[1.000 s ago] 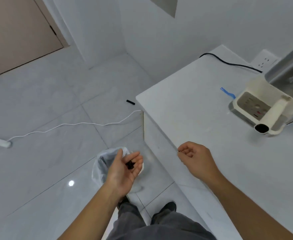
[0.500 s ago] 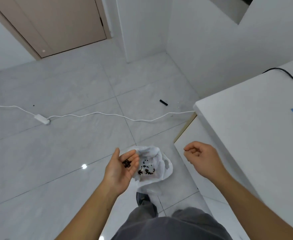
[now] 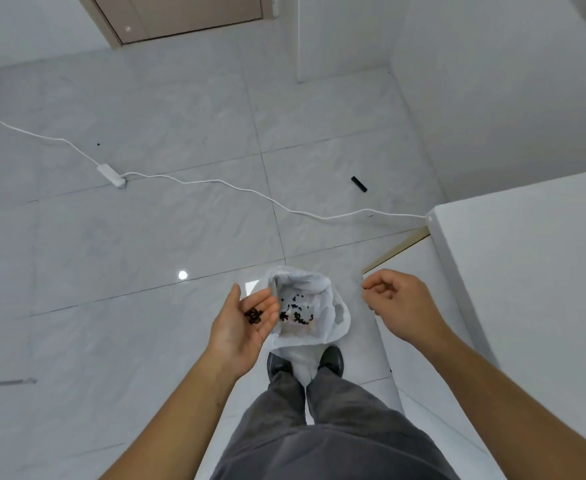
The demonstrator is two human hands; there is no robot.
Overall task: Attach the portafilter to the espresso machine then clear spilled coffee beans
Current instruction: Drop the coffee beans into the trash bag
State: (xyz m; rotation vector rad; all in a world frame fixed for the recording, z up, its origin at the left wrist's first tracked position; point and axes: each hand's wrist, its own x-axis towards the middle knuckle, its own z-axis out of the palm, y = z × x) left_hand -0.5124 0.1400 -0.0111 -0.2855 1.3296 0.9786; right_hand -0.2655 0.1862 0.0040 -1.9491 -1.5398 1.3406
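Observation:
My left hand (image 3: 241, 325) is cupped palm up and tilted toward a white bin bag, with several dark coffee beans (image 3: 252, 315) lying on its palm. The white bin bag (image 3: 333, 318) stands on the floor just in front of my feet, its mouth wide, and several beans (image 3: 296, 315) lie inside it. My right hand (image 3: 400, 304) hovers to the right of the bag, fingers loosely curled with nothing visible in them. The espresso machine and the portafilter are out of view.
The white counter (image 3: 533, 271) fills the right side, its corner near my right hand. A white cable with a small box (image 3: 111, 174) runs across the tiled floor. A small black object (image 3: 359, 184) lies on the floor. A door (image 3: 180, 15) is at the top.
My head has turned left and down, so the counter and machine slid out to the right. My left hand with the beans has moved over the edge of the bag and tilted.

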